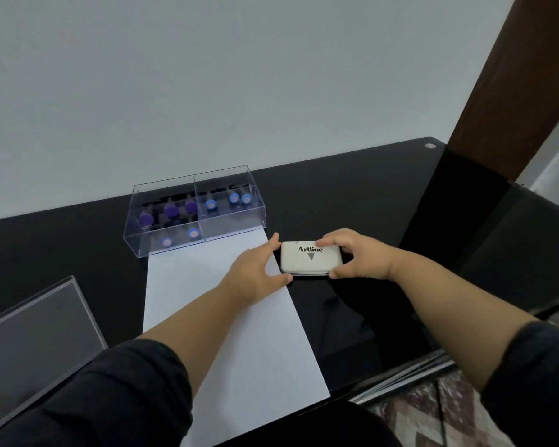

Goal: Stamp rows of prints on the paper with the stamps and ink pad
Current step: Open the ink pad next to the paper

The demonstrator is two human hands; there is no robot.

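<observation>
The right hand (pixel 357 256) grips the ink pad (pixel 310 258), fingers curled over its far edge and thumb pressed against the near right corner. The left hand (pixel 257 269) touches the pad's left end with straight, spread fingers: forefinger at the far corner, thumb at the near one, palm down over the paper (pixel 233 324). Both forearms reach in from 6 o'clock, bare from wrist to dark sleeves (pixel 117 391).

The pad is a closed, flat, rounded-corner rectangle, off-white and a little scuffed, printed "Artline" above a grey triangle. It lies on the glossy black glass table (pixel 384 195), just at 3 o'clock of the paper's far right edge. The paper is a blank white sheet, smooth and long, running toward 12 o'clock.

At the sheet's far end sits a clear plastic box (pixel 196 209) with compartments, holding small stamps (pixel 171 210) with purple and blue round tops. At 9 o'clock of the sheet lies a clear flat lid (pixel 36 327).
</observation>
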